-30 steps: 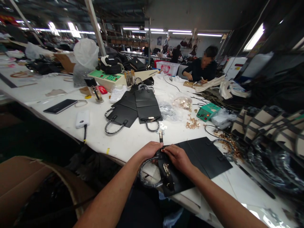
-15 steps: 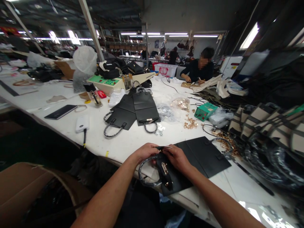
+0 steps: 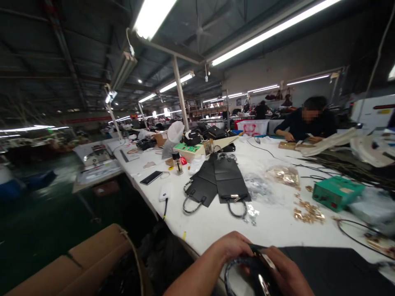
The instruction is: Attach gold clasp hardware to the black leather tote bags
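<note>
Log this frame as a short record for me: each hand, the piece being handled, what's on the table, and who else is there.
Left hand: fingers on the edge of the black bag piece
Right hand: on the same piece, close beside the left
Piece details: looped handle, shiny gold-coloured fitting
Table: other black bag pieces, loose gold-coloured parts, green box
Lower left: open cardboard box
Other people: co-worker across the table

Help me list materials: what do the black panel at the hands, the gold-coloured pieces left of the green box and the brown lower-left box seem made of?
Black panel: perhaps leather or imitation, matte; smooth, even surface. Gold-coloured pieces: probably shiny metal, given bright glints. Brown box: likely cardboard, dull; stiff, creased sides.
</note>
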{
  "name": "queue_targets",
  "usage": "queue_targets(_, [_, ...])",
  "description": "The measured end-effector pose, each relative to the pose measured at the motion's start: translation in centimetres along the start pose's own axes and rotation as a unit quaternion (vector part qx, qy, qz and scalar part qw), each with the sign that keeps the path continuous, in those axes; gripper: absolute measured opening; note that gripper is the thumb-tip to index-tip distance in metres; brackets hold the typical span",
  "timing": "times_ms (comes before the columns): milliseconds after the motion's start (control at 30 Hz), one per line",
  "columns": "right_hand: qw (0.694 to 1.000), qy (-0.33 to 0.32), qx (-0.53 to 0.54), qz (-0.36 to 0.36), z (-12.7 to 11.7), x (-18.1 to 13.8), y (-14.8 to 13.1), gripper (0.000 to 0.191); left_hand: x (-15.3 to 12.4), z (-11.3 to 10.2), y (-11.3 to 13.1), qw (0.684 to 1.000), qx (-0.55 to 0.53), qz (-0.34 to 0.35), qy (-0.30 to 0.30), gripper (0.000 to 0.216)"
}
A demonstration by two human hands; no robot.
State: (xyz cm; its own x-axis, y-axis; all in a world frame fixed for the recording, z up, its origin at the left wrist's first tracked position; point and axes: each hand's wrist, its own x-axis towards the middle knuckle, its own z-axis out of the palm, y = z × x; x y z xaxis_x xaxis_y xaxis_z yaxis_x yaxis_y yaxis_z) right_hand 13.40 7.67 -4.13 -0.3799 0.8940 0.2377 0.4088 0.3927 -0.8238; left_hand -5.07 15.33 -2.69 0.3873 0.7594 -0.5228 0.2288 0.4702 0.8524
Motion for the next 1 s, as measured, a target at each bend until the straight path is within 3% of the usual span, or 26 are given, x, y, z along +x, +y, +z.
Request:
queue_targets(100, [1.000, -0.020, 0.012, 0.005, -0.1, -0.1, -0.1, 0.022, 0.1, 0.4, -0.2, 0.999, 0.010, 0.003, 0.039, 0.021])
queue_targets(233, [1.000, 0.000, -0.006, 0.012, -0.1, -0.3, 0.0, 0.024, -0.8, 0.9, 0.0, 0.998, 0.033, 0.015, 0.043, 0.017])
queue_targets(400, [0.994, 0.061, -0.084, 0.021, -0.8, -0.4, -0.6, 0.026, -1.3, 1.3, 0.5, 0.997, 0.064, 0.034, 0.033, 0.007])
queue_targets(533, [0.984, 0.066, -0.166, 0.019, -1.3, -0.1, -0.9, 0.023, -0.2, 1.3, 0.4, 0.996, 0.075, 0.025, 0.036, 0.008])
queue_targets(733, [0.951, 0.050, -0.304, 0.001, -0.9, 0.3, -0.6, 0.016, 0.5, 1.5, -0.2, 0.992, 0.088, 0.037, 0.076, 0.010])
queue_targets(1000, [0.916, -0.011, -0.401, -0.001, -0.9, 1.3, -1.8, 0.010, 0.3, 1.3, 0.1, 0.990, 0.104, 0.063, 0.069, 0.006])
